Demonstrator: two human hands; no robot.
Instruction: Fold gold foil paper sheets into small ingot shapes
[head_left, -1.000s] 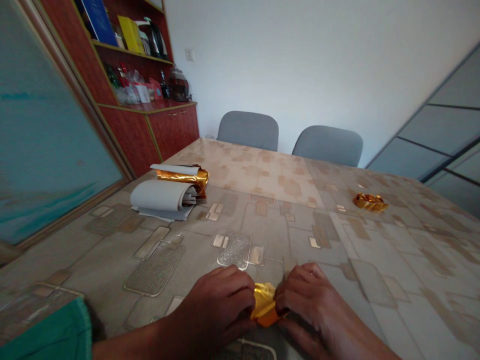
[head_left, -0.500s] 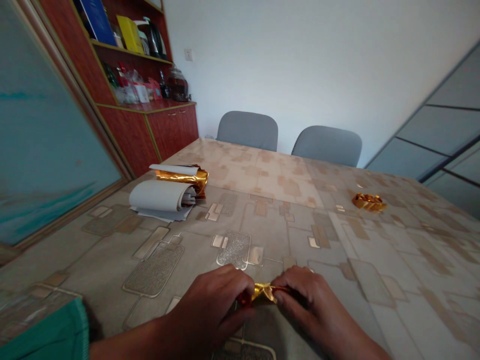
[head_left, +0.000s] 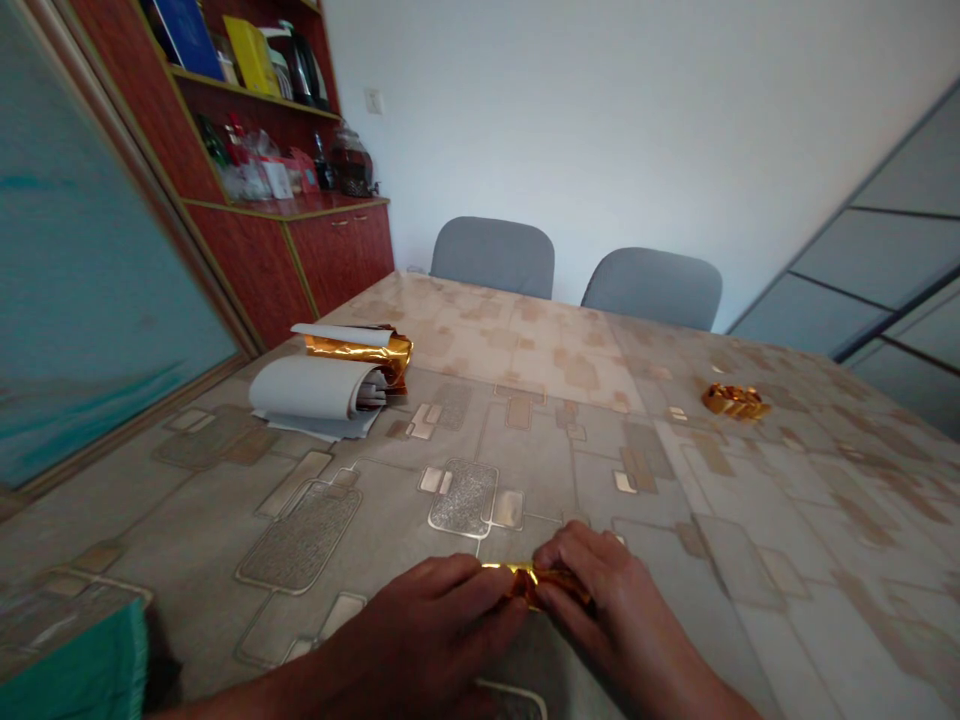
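Note:
Between my two hands, low over the near part of the table, is a narrow folded strip of shiny gold foil paper point(head_left: 531, 588). My left hand point(head_left: 442, 625) closes on its left end, with the fingers partly covering it. My right hand point(head_left: 604, 590) pinches the other end between thumb and fingers. Only the creased middle of the foil shows; both ends are hidden by my fingers. Farther off to the right lies a finished-looking gold foil piece point(head_left: 735, 402), folded and boat-like, apart from both hands.
Back left on the patterned table point(head_left: 390, 540) lie a curled stack of white-backed sheets point(head_left: 311, 388) and gold foil sheets point(head_left: 352, 348). Two grey chairs point(head_left: 491, 255) stand along the far edge. A red cabinet point(head_left: 341, 255) holds a kettle and bottles. Green cloth point(head_left: 82, 665) shows at lower left.
My left fingers have shifted right over the foil and flattened along it. The foil's middle looks flatter and less twisted. My right hand keeps its pinch, turned slightly.

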